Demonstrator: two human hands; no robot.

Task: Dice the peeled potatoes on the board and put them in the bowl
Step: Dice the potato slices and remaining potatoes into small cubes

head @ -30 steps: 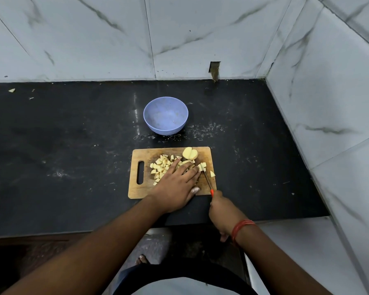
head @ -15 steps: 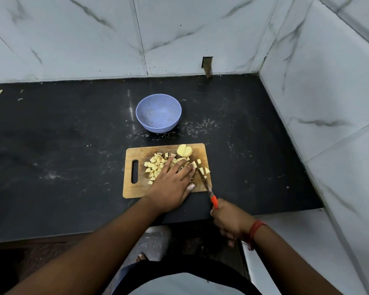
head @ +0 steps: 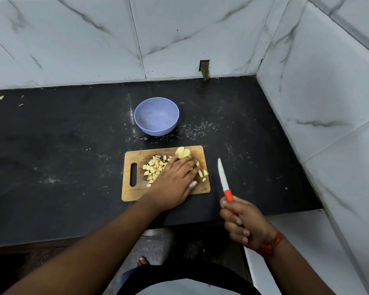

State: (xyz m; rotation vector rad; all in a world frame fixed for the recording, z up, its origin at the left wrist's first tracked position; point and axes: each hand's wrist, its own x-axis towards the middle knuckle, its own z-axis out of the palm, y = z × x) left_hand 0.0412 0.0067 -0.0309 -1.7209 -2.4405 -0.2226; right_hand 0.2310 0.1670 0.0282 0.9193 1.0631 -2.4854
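Nearest, my right hand grips the knife clear of the board.

Fingers wrapped round the red handle, blade up and pointing away beside the board's right edge, I'd say to keep it safe from my left hand, which lies flat, fingers straight and together, over the diced potato, likely to gather it. Beyond my fingertips waits an uncut potato piece. Farther back the bowl holds no potato yet.

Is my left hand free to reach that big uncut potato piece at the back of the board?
Probably yes. The left hand lies flat on the board, fingertips right beside the potato piece. The knife is off to the right in the right hand.
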